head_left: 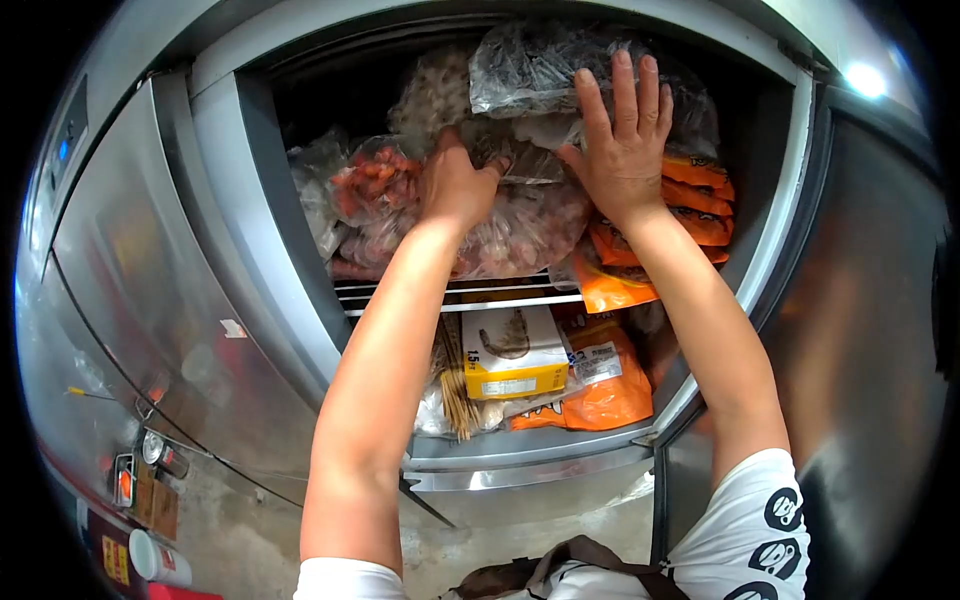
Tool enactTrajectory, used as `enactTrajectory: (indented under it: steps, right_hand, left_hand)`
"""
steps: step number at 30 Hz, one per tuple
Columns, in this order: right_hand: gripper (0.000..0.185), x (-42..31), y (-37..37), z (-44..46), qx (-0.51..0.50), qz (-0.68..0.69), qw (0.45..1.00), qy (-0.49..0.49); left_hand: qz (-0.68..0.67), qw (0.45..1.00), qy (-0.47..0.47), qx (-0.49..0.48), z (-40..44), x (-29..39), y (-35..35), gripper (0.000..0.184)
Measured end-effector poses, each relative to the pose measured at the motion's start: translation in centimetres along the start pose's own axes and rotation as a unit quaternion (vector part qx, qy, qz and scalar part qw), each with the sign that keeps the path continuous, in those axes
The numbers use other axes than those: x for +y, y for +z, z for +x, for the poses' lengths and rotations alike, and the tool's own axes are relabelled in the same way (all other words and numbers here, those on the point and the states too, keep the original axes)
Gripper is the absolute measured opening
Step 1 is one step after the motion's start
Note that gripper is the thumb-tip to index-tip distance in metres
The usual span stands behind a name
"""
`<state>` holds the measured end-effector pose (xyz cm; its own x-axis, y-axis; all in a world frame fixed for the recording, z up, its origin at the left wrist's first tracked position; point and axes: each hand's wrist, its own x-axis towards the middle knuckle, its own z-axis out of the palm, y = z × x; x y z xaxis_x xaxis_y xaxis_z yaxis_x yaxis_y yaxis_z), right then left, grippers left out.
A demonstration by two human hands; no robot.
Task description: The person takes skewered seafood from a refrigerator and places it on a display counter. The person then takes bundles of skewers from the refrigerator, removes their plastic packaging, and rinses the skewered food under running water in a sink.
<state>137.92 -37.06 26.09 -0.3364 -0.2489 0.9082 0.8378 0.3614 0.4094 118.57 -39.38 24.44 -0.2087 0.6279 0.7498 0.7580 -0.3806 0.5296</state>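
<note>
My right hand lies flat, fingers spread, against a clear plastic bag at the top of the upper freezer shelf. My left hand reaches in among the bags, with its fingers bent and partly hidden; its thumb and fingers close on a clear plastic bag with dark contents. Left of that hand sits a bag of orange-red pieces. Below both hands is a large bag of pinkish frozen food. Orange packets are stacked beside my right wrist.
On the lower level lie a white-and-yellow box with a shrimp picture, thin wooden sticks and an orange bag. A white wire shelf divides the levels. The open door stands at right; a closed steel door at left.
</note>
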Motion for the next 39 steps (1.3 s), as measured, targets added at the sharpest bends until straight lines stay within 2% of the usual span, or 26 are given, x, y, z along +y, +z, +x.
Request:
enactTrajectory:
  steps: [5,8,10,11,13,17,19,20,22,26,28,32,34,36,37,39]
  right_hand:
    - [0.102,0.4,0.4,0.0,0.018,0.015,1.000,-0.001]
    - [0.101,0.5,0.7,0.0,0.032,0.021,0.999,0.009]
    - [0.099,0.5,0.8,-0.1,0.029,0.028,0.999,0.012]
    - [0.098,0.6,0.7,-0.1,0.028,0.033,0.999,0.013]
    - [0.097,0.4,0.6,0.1,0.029,0.039,0.999,0.022]
    - [0.095,0.4,0.5,0.0,0.019,0.024,0.999,0.038]
    - [0.094,0.7,0.6,0.2,0.010,0.016,0.999,0.044]
    - [0.097,0.7,0.8,0.2,0.023,0.019,0.999,0.031]
    - [0.099,0.8,0.8,0.0,0.036,0.031,0.999,0.017]
    - [0.096,0.6,0.5,-0.1,0.016,0.052,0.998,0.038]
    - [0.098,0.7,0.6,-0.1,0.029,0.048,0.998,0.037]
    - [0.104,0.8,1.0,0.0,0.052,0.050,0.997,0.023]
    - [0.105,0.8,1.0,0.2,0.054,0.049,0.997,0.022]
    - [0.105,0.7,0.9,0.2,0.053,0.048,0.997,0.029]
    - [0.105,0.7,0.8,0.2,0.050,0.050,0.997,0.029]
    - [0.105,0.9,0.9,0.3,0.072,0.043,0.996,0.013]
  left_hand:
    - [-0.043,0.997,0.063,-0.011,0.4,-0.9,0.3,0.071]
    - [0.039,0.994,0.105,-0.006,0.1,0.4,0.3,0.073]
    - [0.216,0.973,0.084,0.015,-0.8,2.1,0.3,0.071]
    - [0.215,0.973,0.086,0.014,-0.9,1.8,0.6,0.071]
    - [0.276,0.939,0.188,0.079,-0.6,1.1,1.0,0.068]
    - [0.254,0.935,0.244,0.031,-0.8,2.2,-0.1,0.064]
    - [0.327,0.892,0.308,0.040,-0.4,2.5,0.4,0.058]
    - [0.323,0.892,0.315,0.040,0.0,2.5,1.1,0.058]
    - [0.394,0.853,0.333,0.076,0.5,2.0,1.8,0.055]
    - [0.407,0.875,0.258,0.043,1.1,2.1,1.5,0.053]
    - [0.347,0.901,0.252,-0.065,1.2,2.7,0.3,0.050]
    - [0.329,0.893,0.308,0.012,1.5,2.2,0.2,0.052]
    - [0.345,0.890,0.296,0.004,1.2,2.5,-0.1,0.055]
    - [0.342,0.888,0.303,0.044,0.6,2.7,-0.3,0.058]
    - [0.342,0.890,0.300,0.041,0.5,2.8,-0.6,0.058]
    - [0.319,0.911,0.258,-0.048,0.2,3.3,-1.5,0.057]
